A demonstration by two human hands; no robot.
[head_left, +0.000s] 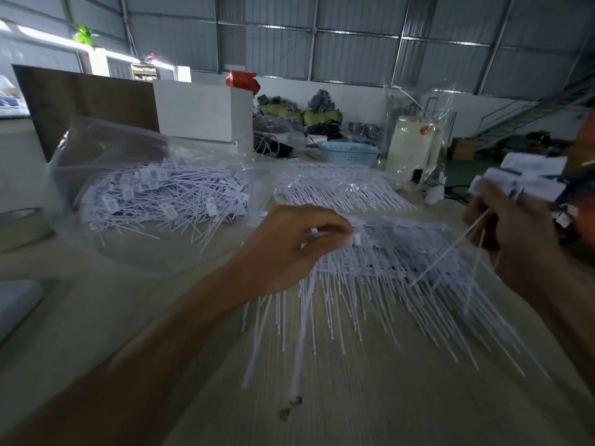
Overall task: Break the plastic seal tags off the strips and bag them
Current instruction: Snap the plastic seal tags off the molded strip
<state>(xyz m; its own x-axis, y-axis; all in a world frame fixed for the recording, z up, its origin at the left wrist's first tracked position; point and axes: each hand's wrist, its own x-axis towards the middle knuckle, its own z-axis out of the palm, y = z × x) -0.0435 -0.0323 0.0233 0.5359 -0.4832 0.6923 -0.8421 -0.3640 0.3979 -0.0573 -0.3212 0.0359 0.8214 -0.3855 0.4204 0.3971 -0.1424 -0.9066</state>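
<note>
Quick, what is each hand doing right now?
Left hand: fingers pinch a white plastic seal tag on the strips lying on the pale table.
Right hand: grips a bunch of loose white plastic seal tags.

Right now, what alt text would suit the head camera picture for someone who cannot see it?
A person's left hand pinches a tag on a stack of white seal strips on a table, while the right hand holds a bundle of broken-off tags. A clear bag of loose tags lies to the left.

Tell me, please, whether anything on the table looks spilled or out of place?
Some loose seal tags poke out of the open clear bag onto the table. Small dark scraps lie on the wood near the strips' tails.
</note>
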